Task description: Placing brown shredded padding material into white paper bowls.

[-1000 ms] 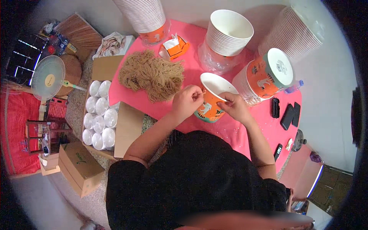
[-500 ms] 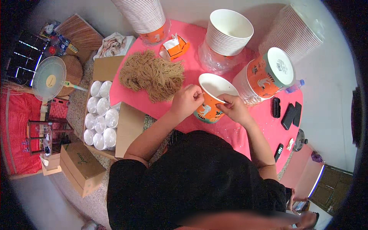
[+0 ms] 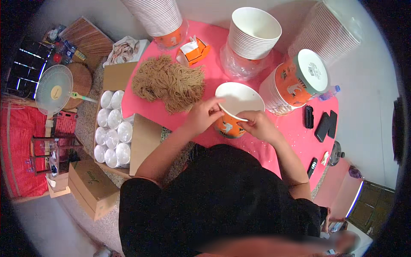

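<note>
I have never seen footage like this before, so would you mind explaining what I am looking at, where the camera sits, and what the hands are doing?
There is no machine here: a person wears a wide fisheye camera on the head, looking straight down, so straight edges bend near the rim. The dark shape at the bottom is the person's own body, with both forearms reaching up onto a pink table.

The left hand and right hand both grip the rim of an orange and white paper bowl, which stands upright and looks empty.

Around it lie a heap of brown noodle-like strands, tall stacks of paper bowls, a tilted stack beside them, a small orange box and several dark phone-like items. Left of the table, an open carton holds white-lidded cups, and a fan stands on the floor.
</note>
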Motion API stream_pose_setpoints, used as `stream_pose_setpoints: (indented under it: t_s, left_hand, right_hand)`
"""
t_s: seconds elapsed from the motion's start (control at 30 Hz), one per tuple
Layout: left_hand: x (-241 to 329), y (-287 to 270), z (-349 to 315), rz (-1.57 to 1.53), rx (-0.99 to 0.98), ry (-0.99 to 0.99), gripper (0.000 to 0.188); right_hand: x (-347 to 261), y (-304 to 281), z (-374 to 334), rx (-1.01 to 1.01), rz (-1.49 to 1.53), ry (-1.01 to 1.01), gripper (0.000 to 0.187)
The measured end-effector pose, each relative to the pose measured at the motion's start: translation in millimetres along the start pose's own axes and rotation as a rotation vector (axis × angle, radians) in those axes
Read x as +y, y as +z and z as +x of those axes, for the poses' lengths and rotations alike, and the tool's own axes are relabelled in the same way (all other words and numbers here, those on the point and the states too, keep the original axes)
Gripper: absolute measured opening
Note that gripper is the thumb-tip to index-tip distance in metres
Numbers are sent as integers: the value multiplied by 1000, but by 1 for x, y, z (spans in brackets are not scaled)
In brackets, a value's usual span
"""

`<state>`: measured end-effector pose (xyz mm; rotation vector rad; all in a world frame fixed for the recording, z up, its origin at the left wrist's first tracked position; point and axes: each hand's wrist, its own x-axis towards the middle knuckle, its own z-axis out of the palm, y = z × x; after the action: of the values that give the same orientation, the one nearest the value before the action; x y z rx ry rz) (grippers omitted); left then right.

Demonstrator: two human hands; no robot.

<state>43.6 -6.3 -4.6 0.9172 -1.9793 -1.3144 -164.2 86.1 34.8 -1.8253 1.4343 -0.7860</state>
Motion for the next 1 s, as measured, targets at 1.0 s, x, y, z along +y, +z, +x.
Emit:
stream_pose_setpoints:
  t_s: [1.0]
  left_hand:
    - [-51,1,-7,76,-155,193,29]
  right_hand:
    - [15,-90,-48,843,238,0,8]
